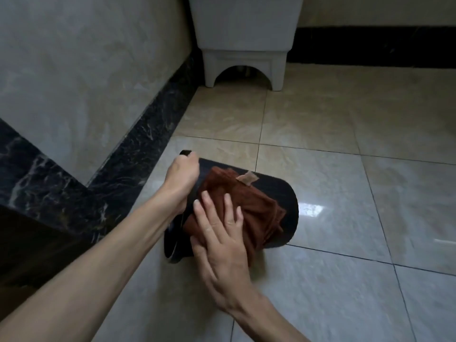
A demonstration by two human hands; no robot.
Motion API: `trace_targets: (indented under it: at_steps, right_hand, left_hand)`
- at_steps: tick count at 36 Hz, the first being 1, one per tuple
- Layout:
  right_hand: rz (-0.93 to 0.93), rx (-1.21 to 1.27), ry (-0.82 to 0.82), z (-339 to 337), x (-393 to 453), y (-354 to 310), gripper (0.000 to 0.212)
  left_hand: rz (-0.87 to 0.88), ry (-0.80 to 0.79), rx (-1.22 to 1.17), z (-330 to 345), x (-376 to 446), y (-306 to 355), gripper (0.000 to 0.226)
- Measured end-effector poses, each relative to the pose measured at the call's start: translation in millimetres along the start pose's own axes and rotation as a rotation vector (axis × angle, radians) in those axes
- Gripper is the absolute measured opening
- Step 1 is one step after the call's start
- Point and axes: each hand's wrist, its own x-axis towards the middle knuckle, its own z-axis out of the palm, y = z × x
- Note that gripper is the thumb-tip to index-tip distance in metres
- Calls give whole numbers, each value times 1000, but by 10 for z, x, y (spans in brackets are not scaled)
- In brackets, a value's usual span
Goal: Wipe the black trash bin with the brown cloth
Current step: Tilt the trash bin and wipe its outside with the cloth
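Note:
The black trash bin (pixel 283 193) lies on its side on the tiled floor, its open rim toward me at the lower left and its closed base to the right. My left hand (pixel 181 177) grips the rim at its far upper edge. A crumpled brown cloth (pixel 246 193) with a tan label is draped over the bin's side. My right hand (pixel 219 240) lies flat on the cloth with fingers spread, pressing it against the bin. The near side of the bin is hidden behind my right hand.
A wall with a black marble skirting (pixel 138 149) runs along the left, close behind the bin. A white plastic basin stand (pixel 244 48) sits at the back in the corner. Glossy beige floor tiles (pixel 345 169) extend to the right and front.

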Motion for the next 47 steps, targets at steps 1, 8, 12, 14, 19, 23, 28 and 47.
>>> trace_targets:
  at_steps: [1,8,12,14,19,23,28,47]
  right_hand:
    - [-14,-37,-17,-11,-6,15,58]
    - [105,-197,-51,-243,-13,751,53]
    - [340,-93,70,-376,-6,1192,49]
    - [387,-50,111,-386,12,1294,47]
    - [392,45,130,-248,77,1046,46]
    - [244,38,51,24,-56,530,52]
    - [39,-25,-68,273,-210,118,50]
    - [120,174,-112,151,-5,15,52]
  left_hand:
    - [-33,-5,-1,-37,27,-38,33]
    - [-122,3,-32,-158,124,-235,27]
    - [-160,-28,-91,-171,170,-256,23]
    - [-166,-21,-116,-163,162,-271,22]
    - [-248,67,-213,-154,132,-394,25]
    - [-282,101,-245,-159,67,-505,30]
    - [-318,94,-332,-180,-54,-572,44]
    - [256,-488,-264,-553,-805,-1203,84]
